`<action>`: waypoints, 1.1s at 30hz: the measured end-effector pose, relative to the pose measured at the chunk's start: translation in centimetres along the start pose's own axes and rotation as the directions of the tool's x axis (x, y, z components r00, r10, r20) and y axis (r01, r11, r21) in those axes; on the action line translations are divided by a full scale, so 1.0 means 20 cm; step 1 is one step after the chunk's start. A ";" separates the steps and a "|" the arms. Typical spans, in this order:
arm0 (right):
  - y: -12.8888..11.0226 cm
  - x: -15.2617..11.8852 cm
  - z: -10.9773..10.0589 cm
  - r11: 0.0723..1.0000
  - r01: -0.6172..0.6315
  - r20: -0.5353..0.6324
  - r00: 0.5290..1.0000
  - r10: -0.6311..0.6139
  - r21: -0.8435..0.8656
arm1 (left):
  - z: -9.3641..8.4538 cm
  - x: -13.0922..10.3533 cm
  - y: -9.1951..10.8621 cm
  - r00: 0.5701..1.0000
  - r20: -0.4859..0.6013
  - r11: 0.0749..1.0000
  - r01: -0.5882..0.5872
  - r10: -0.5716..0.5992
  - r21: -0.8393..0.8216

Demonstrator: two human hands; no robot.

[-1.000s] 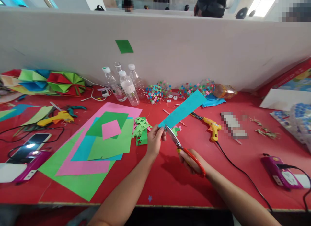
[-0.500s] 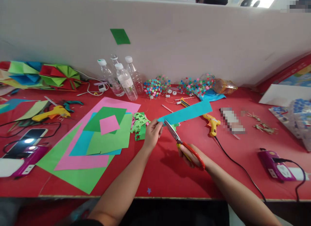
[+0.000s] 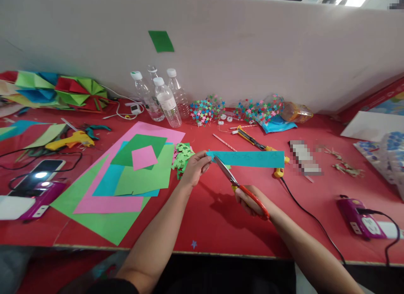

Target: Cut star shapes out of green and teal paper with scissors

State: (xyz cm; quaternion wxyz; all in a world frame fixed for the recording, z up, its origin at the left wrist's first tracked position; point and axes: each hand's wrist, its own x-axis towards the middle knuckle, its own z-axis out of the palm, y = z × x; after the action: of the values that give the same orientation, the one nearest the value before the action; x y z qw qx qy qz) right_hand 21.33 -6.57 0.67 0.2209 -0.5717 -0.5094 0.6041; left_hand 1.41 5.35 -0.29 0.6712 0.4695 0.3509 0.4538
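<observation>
Sheets (image 3: pixel 143 178) on surface (image 3: pixel 227 237), phone (image 3: pixel 52 169) left of sheets, glue gun (image 3: pixel 73 139) behind phone, bottles (image 3: pixel 168 103) behind sheets near wall (image 3: pixel 236 45), stars (image 3: pixel 182 159) just right of sheets, strip (image 3: pixel 254 159) right of stars, scissors (image 3: pixel 226 169) at strip's left end, lone star (image 3: pixel 194 244) at front.

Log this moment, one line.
left hand: holds blue paper strip by one end | right hand: holds scissors, blades at that end | nearby: green paper stars

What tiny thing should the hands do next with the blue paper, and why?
I'd say one slow, short snip, with the paper kept steady. The left hand pinches the blue strip near one end, and the right hand holds the scissors with their blades at the paper, very close to the left hand, so going gently seems safest.
</observation>
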 end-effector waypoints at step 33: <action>0.02 -0.01 0.00 0.996 0.091 0.057 0.994 -0.092 0.014 | 0.07 -0.04 0.01 0.998 -0.052 0.999 -0.044 0.045 0.009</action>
State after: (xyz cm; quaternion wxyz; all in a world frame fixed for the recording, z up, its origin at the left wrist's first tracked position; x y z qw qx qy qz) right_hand 21.57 -6.83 0.43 0.2367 -0.5286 -0.5378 0.6126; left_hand 2.27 4.27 0.35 0.6498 0.4678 0.3594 0.4794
